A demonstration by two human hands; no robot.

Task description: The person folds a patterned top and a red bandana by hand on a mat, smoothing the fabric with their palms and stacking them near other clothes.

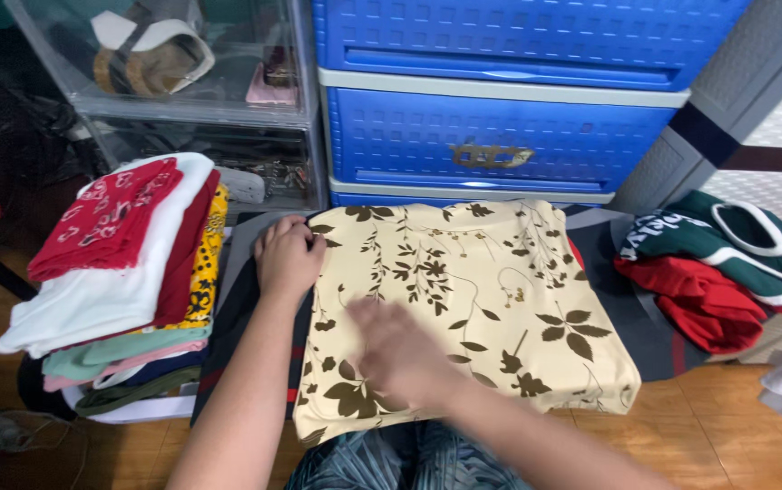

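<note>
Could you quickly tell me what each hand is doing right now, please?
Left hand: closed, gripping the floral shirt's left edge.
Right hand: blurred, flat on the shirt; grip cannot be told.

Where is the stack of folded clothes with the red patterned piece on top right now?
In the head view, the stack of folded clothes sits at the left on the wooden floor, beside the left hand and below the clear plastic drawers.

Even indoor light, soft shadows, right hand [397, 349] motion-blurred, dim left corner, slight edge distortion
</note>
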